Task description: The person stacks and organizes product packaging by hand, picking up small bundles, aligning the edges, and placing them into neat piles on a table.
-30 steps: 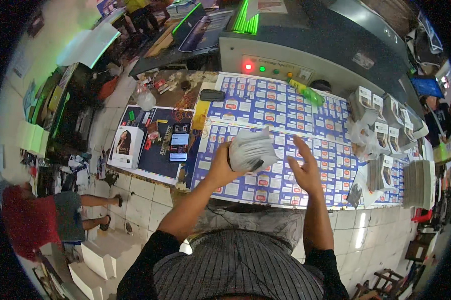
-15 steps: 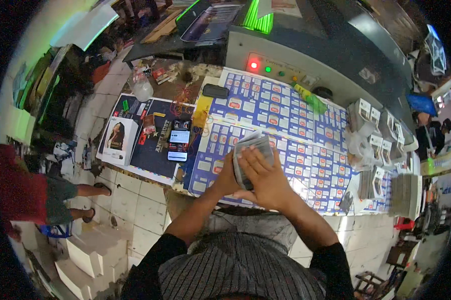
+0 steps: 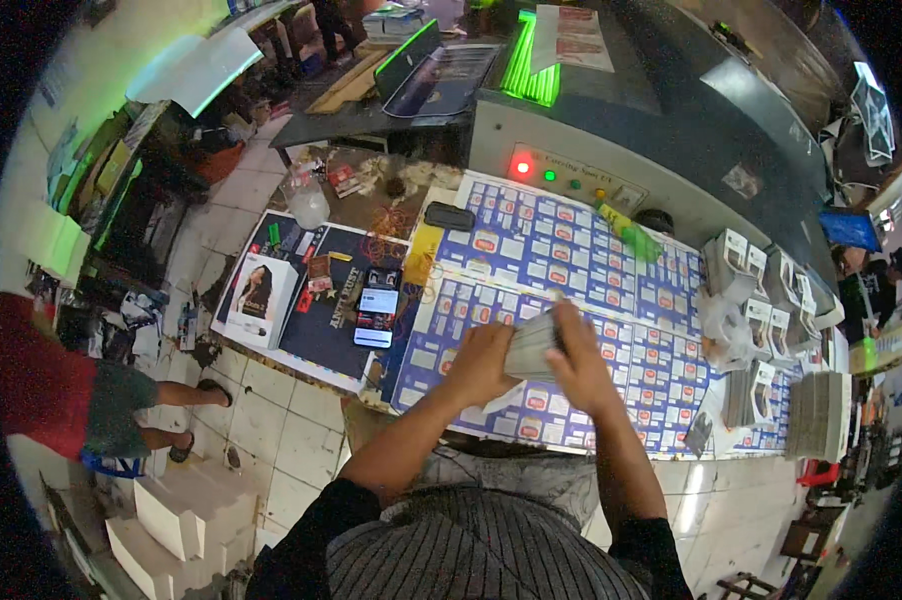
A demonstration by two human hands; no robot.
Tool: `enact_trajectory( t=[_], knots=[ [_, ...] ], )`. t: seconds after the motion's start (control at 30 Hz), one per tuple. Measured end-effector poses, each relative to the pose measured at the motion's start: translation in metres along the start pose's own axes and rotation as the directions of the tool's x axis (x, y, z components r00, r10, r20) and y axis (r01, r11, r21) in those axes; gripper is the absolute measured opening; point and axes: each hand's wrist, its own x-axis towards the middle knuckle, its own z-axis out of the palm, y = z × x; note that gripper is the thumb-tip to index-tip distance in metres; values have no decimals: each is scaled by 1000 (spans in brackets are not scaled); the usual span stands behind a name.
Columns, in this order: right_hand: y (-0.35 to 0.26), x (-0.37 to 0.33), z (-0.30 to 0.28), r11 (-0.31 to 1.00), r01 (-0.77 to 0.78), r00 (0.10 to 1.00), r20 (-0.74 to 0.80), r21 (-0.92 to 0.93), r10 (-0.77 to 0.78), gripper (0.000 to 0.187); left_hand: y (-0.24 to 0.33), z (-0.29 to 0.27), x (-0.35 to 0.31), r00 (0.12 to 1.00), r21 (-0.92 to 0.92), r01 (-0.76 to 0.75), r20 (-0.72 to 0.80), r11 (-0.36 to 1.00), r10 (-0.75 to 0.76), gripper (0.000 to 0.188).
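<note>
Between my two hands is a thick stack of paper leaflets, held above the table with its layered edges showing. My left hand is closed round the stack's left end. On the other end, my right hand presses with its fingers along the side; they are slightly smeared by motion. A white paper corner pokes out below the stack. Under both hands lie blue printed sheets with rows of small white and red panels.
Several stacks of leaflets and a crumpled clear plastic bag stand at the right. At the left are a lit phone, a white booklet stack and rubber bands. Behind is a grey machine with lit buttons. Someone stands far left.
My right hand has moved from lying flat over the stack to its right end. The stack has turned from upright to lying more sideways. The whole view has shifted slightly.
</note>
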Motion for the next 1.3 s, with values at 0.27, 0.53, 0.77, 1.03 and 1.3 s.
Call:
enact_trajectory(
  t=[0.27, 0.53, 0.77, 1.03, 1.3],
  knots=[
    [3, -37, 10, 980, 15, 1000, -20, -200, -20, 79, 17, 4, -1, 962, 483, -4, 241, 876, -129, 81],
    [40, -34, 49, 990, 4, 957, 289, -143, 38, 82, 5, 13, 1, 953, 467, 9, 264, 884, -148, 81],
    [85, -70, 46, 418, -360, 916, 232, 834, 328, 115, 8, -16, 9, 901, -449, 425, 294, 786, -319, 85],
    [45, -38, 49, 422, -306, 922, 157, 853, 353, 77, -14, 6, 3, 913, -709, 406, 287, 577, -289, 82],
    [70, -63, 89, 748, -199, 977, 71, 634, 200, 104, -47, 29, -29, 965, -409, 192, 246, 892, -96, 122]
  ],
)
